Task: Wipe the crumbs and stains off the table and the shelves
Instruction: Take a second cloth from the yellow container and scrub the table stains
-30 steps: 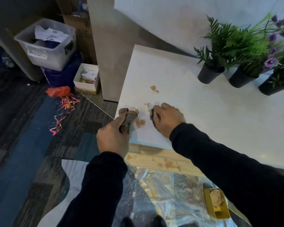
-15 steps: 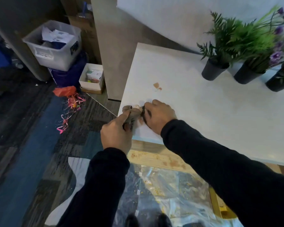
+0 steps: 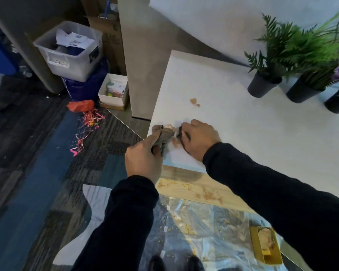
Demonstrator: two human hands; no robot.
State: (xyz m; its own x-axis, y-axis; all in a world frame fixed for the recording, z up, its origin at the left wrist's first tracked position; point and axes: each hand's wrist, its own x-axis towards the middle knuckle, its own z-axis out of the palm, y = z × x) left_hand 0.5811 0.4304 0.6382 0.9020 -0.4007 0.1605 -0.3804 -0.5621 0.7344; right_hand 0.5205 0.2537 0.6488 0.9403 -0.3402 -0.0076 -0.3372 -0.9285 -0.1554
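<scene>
My left hand (image 3: 144, 159) grips a crumpled brownish-grey cloth (image 3: 163, 136) at the near left corner of the white table (image 3: 243, 122). My right hand (image 3: 199, 138) lies on the tabletop beside it, fingers curled over a dark object (image 3: 180, 132) that is mostly hidden. A brown smear (image 3: 175, 142) shows between the two hands. Another brown stain (image 3: 193, 101) sits farther back on the table. Below the table edge, a wooden shelf (image 3: 196, 189) carries crumbs and brown stains.
Three black pots of artificial plants (image 3: 263, 86) stand at the table's far right. Plastic sheeting (image 3: 204, 231) with crumbs covers the floor, with a yellow tray (image 3: 266, 245) on it. A plastic bin (image 3: 70, 53), a white box (image 3: 114, 92) and ribbons (image 3: 86, 122) lie left.
My right hand slid left across the stains toward the cloth in my left hand, and the two stay close together. The smears near the table corner have shrunk.
</scene>
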